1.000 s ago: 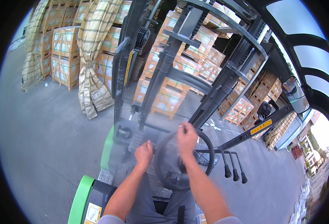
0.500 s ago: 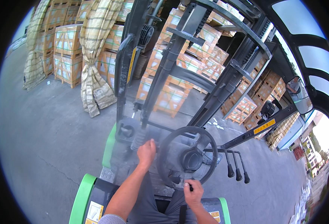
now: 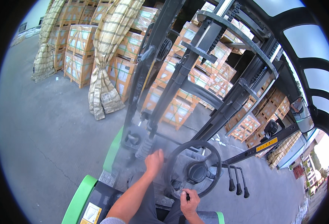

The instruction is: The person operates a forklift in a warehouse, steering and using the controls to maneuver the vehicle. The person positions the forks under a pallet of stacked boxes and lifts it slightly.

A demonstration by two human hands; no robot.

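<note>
My right hand is closed around a small black knob at the lower rim of the black steering wheel of a forklift. To the left of the wheel, my left hand is raised with its fingers curled in. What it holds, if anything, is hidden behind the fingers. Beyond it stands a grey ribbed boot at the foot of the mast. Right of the wheel, three black-tipped levers hang with no hand on them.
The dark mast rises ahead. Past it are stacked wooden crates wrapped in plastic. Tied checked curtains hang at the left opening. A mirror is on the right post, under the barred roof. Grey concrete floor spreads left.
The whole view has shifted and tilted slightly, so the mast, wheel and crates appear farther right. My right hand on the knob sits a little farther left against the wheel's hub.
</note>
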